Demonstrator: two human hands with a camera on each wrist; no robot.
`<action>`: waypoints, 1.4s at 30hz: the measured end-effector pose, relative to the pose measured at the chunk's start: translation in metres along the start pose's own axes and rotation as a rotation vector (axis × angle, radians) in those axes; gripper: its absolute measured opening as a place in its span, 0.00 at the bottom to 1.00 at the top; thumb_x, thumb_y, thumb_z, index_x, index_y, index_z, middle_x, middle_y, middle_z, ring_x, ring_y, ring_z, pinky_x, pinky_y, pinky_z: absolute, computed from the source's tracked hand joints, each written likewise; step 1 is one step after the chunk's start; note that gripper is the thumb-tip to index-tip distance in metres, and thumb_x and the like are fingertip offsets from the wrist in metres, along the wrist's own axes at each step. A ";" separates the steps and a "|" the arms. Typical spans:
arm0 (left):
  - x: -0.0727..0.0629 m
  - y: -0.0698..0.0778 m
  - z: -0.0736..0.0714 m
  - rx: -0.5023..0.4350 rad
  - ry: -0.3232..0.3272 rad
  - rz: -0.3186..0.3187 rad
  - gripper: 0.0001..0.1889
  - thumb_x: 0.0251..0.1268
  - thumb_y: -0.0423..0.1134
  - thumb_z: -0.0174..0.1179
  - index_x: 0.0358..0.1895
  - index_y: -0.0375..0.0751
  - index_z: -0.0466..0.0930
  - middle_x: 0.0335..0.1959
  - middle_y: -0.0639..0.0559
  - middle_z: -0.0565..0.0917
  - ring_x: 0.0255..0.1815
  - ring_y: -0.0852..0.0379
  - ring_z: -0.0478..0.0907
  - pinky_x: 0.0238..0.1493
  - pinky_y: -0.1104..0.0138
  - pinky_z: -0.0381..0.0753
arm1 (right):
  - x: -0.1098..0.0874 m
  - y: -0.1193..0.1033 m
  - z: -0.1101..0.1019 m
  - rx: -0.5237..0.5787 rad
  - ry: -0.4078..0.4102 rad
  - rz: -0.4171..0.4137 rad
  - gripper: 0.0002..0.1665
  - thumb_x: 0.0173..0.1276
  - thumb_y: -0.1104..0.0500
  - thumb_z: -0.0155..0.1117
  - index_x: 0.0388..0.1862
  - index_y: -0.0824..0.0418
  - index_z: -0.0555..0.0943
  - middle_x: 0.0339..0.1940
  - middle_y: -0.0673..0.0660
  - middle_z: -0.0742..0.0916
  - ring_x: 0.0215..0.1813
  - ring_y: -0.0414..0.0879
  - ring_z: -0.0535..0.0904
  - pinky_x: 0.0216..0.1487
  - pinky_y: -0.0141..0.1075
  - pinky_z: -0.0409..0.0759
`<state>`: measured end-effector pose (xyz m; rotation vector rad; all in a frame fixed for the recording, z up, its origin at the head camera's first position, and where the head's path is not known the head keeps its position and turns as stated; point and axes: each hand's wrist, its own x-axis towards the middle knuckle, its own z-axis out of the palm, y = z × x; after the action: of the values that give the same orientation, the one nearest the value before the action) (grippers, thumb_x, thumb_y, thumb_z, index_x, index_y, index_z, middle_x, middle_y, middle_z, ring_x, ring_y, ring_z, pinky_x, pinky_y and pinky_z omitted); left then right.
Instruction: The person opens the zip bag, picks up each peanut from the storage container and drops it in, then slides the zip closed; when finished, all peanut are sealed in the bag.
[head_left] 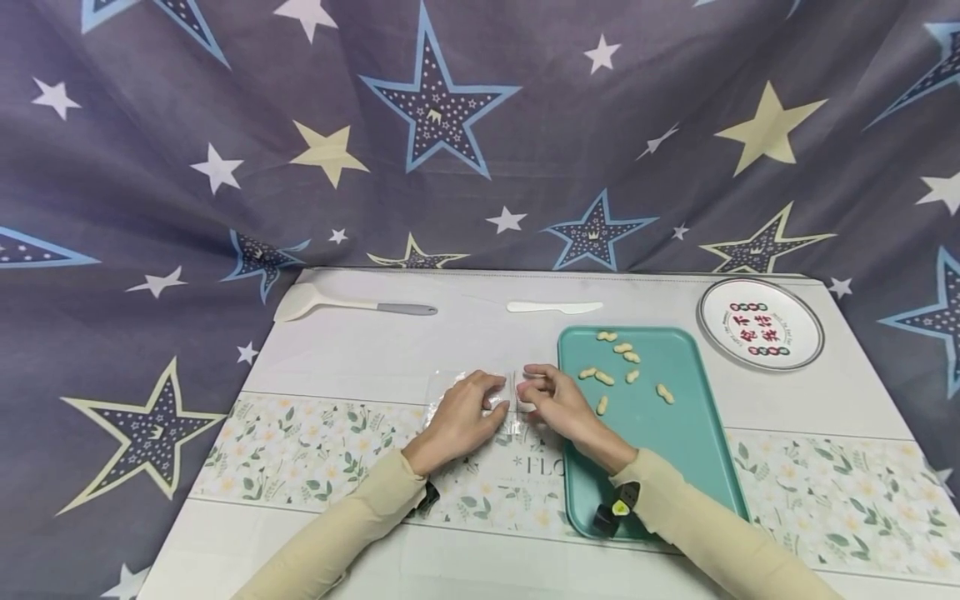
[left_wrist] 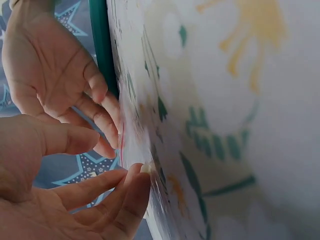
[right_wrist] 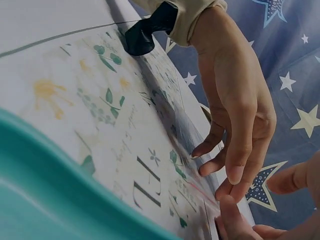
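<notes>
A clear plastic zip bag with a red line along its right edge lies flat on the patterned cloth. My left hand rests fingertips on the bag near that edge; in the left wrist view its thumb stands apart from the fingers. Facing it, my right hand has loosely bent fingers at the red-lined edge, touching or nearly touching it. The right wrist view shows the left hand over the bag and part of the right hand. No pinch is plain in either hand.
Right of the bag, a teal tray holds several peanuts under my right forearm. Behind lie a spatula-like utensil with a grey handle and a white knife. A white plate stands far right, before a starry curtain.
</notes>
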<state>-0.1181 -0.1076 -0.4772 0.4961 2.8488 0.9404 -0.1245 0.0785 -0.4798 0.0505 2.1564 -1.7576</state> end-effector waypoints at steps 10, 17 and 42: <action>0.001 -0.002 0.003 -0.059 0.030 -0.017 0.18 0.71 0.38 0.64 0.59 0.33 0.85 0.49 0.43 0.89 0.38 0.54 0.84 0.39 0.67 0.82 | 0.008 0.008 0.003 0.032 -0.039 -0.008 0.22 0.78 0.69 0.54 0.68 0.73 0.73 0.49 0.69 0.87 0.42 0.49 0.89 0.48 0.38 0.91; 0.005 -0.003 0.003 -0.179 0.035 -0.027 0.16 0.73 0.38 0.65 0.56 0.31 0.86 0.43 0.43 0.91 0.32 0.59 0.87 0.31 0.74 0.83 | 0.012 0.010 0.006 0.014 -0.077 -0.028 0.17 0.77 0.71 0.55 0.61 0.72 0.80 0.47 0.67 0.89 0.42 0.47 0.89 0.46 0.36 0.90; 0.007 -0.004 -0.006 -0.222 0.063 -0.008 0.08 0.69 0.28 0.65 0.48 0.31 0.89 0.34 0.44 0.91 0.32 0.55 0.90 0.36 0.73 0.87 | 0.015 0.009 0.006 0.164 -0.132 -0.002 0.16 0.80 0.67 0.54 0.59 0.75 0.79 0.52 0.71 0.88 0.47 0.49 0.92 0.50 0.34 0.90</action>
<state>-0.1274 -0.1118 -0.4743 0.4374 2.7498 1.2728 -0.1348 0.0717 -0.4942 -0.0254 1.9189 -1.8797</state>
